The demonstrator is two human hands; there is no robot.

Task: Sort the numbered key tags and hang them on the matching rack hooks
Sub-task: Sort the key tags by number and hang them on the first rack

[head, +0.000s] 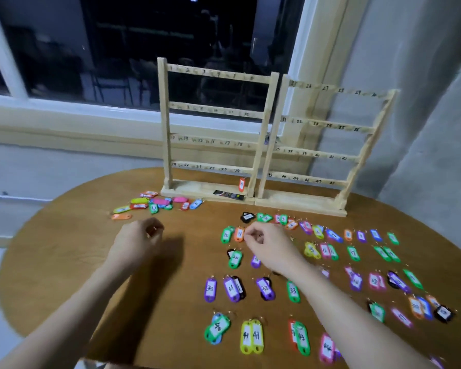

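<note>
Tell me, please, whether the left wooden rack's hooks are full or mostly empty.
Mostly empty: on the left wooden rack only one red tag hangs, under the bottom rail at its right end; the other rails show none.

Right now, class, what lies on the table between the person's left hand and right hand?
In the head view, only bare brown tabletop lies between the left hand and the right hand; no tags.

I see a round wooden bench near me, a dark window with white frame beyond, grey wall at right.
</note>
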